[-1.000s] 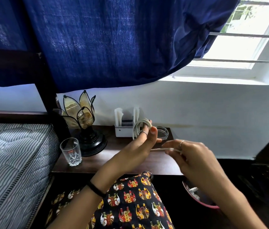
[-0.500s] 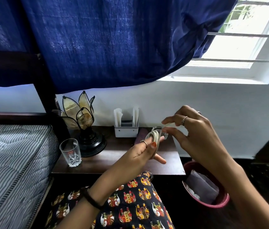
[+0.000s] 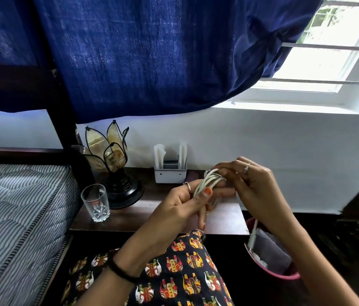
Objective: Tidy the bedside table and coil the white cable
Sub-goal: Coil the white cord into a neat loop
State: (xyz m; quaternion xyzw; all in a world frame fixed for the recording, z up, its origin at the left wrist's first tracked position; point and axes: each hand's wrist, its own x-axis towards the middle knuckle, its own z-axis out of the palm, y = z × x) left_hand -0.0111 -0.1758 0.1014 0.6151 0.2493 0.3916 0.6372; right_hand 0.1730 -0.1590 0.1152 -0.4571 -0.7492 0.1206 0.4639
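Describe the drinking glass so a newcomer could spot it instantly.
Start at the dark wooden bedside table beside the striped mattress. At its front left corner, just in front of the black-based petal-shaped lamp, stands the clear cut-glass tumbler. It is the table's only transparent, upright cup, with a star pattern at its base.

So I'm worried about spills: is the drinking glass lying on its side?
No, the glass stands upright on the bedside table, beside the lamp.

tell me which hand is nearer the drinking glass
Left. The left hand grips the white cable just right of the drinking glass; the right hand sits beyond it, farther right.
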